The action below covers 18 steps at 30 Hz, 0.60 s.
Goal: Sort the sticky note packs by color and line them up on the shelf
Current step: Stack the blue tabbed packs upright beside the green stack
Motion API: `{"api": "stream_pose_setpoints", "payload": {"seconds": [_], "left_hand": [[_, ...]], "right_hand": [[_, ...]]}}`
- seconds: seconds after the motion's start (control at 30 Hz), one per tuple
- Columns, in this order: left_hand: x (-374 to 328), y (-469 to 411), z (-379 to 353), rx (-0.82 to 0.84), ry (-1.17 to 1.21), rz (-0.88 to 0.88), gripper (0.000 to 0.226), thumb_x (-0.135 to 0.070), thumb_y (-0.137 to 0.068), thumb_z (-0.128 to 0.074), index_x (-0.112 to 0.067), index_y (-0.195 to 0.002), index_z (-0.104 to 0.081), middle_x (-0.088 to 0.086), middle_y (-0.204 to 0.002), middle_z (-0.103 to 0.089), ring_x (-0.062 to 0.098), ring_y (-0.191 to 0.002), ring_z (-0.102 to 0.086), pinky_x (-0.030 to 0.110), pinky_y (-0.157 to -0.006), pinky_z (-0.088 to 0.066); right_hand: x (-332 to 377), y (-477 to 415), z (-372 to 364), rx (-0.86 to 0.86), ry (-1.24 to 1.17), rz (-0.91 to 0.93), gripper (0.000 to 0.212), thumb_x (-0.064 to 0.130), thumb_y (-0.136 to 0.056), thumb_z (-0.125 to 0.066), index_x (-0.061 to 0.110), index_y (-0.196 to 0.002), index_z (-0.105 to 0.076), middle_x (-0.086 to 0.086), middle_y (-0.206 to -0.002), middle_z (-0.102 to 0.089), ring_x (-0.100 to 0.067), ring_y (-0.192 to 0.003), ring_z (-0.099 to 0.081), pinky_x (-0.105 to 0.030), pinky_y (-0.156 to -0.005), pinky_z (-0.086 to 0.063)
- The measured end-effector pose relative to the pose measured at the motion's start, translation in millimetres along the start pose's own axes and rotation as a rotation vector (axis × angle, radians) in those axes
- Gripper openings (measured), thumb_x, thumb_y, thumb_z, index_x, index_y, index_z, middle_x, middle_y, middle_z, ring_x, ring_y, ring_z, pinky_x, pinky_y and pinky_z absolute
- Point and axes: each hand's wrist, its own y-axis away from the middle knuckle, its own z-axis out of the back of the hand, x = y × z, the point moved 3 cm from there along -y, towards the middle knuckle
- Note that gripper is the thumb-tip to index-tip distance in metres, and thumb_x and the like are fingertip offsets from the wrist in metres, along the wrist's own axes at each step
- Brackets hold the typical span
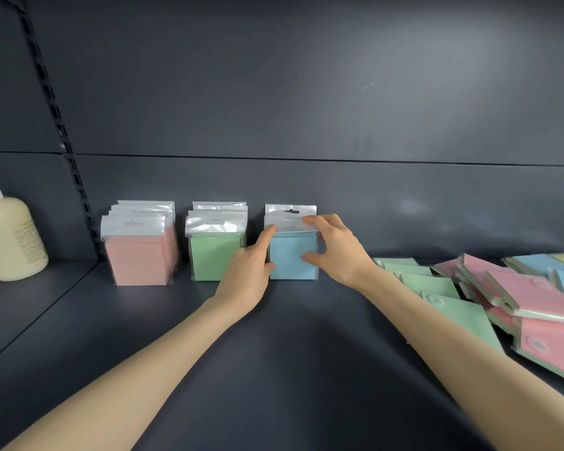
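Three upright rows stand on the shelf (274, 369): pink row (139, 258), green row (214, 255), blue row (290, 209). The blue row holds two packs. The right hand (336, 249) pinches the front blue pack (290, 258). The left hand (245, 275), fingers straight, presses its left edge. One loose pile (502, 294) lies to the right.

Setting is reading as a shop: stocked display shelving.

A dark metal shelf (274, 369) is running along a matching back panel (339, 109), and a slotted upright (62, 135) is dividing it from the next bay, where a cream bottle (10, 236) is standing. Identical goods are sitting in multiples: pink packs (137, 258), green packs (214, 255) and blue packs (292, 258) are standing in face-out rows, each sealed in clear film with a hang-hole header, while a loose pile (518, 297) of the same stock is lying at the right.
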Motion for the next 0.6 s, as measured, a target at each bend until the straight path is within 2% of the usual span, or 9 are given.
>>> {"api": "stream_pose_setpoints", "payload": {"seconds": [0.17,0.33,0.6], "left_hand": [[-7.4,1.7,6.6,0.043,-0.134,-0.030,0.063,-0.012,-0.094,-0.051,-0.021,-0.148,-0.019,0.012,-0.099,-0.059,0.030,-0.094,-0.056,0.043,-0.083,-0.047],[-16.6,0.3,16.0,0.037,-0.212,-0.036,0.055,-0.017,-0.093,-0.052,-0.019,-0.142,-0.026,0.008,-0.096,-0.050,0.030,-0.088,-0.052,0.037,-0.077,-0.044],[-24.4,1.4,23.5,0.031,-0.221,-0.013,0.052,-0.017,-0.092,-0.051,-0.020,-0.139,-0.028,0.008,-0.119,-0.045,0.031,-0.091,-0.053,0.035,-0.074,-0.043]], "right_hand": [[4.4,1.0,3.7,0.009,0.041,-0.003,0.062,0.022,-0.084,-0.065,0.026,-0.139,-0.036,0.001,-0.137,-0.035,-0.025,-0.109,-0.050,-0.041,-0.092,-0.047],[8.1,1.4,8.5,0.006,0.073,-0.004,0.065,0.020,-0.083,-0.064,0.024,-0.140,-0.033,0.000,-0.137,-0.033,-0.025,-0.108,-0.050,-0.041,-0.089,-0.048],[10.0,5.1,15.0,0.000,0.097,-0.026,0.070,0.019,-0.083,-0.064,0.022,-0.143,-0.027,-0.002,-0.139,-0.033,-0.027,-0.114,-0.047,-0.040,-0.091,-0.047]]}}
